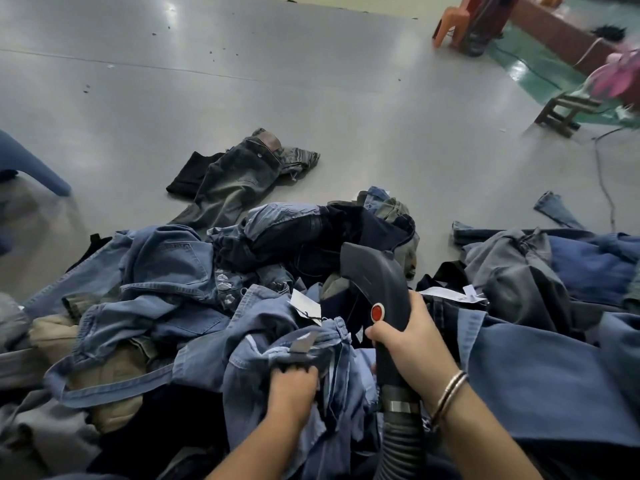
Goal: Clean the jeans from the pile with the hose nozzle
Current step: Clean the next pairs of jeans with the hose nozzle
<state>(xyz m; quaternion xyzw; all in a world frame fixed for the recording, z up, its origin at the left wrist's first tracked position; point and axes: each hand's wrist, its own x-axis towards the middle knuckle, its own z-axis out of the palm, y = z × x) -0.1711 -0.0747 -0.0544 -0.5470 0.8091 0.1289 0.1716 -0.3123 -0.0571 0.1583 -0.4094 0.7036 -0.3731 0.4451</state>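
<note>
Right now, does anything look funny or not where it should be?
Yes. One pair of jeans lies alone on the floor, apart from the pile. Small scraps dot the floor too. Nothing looks spilled or broken.

An orange plastic chair and a wooden stool stand on the grey floor.

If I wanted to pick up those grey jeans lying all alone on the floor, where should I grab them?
Grab the grey jeans at the waistband end with the brown patch, the end farthest from the pile. That band looks thick and bunched, so fingers can likely pinch it from above. The legs trail toward the pile, so lifting from the waist should let them hang straight.
</note>
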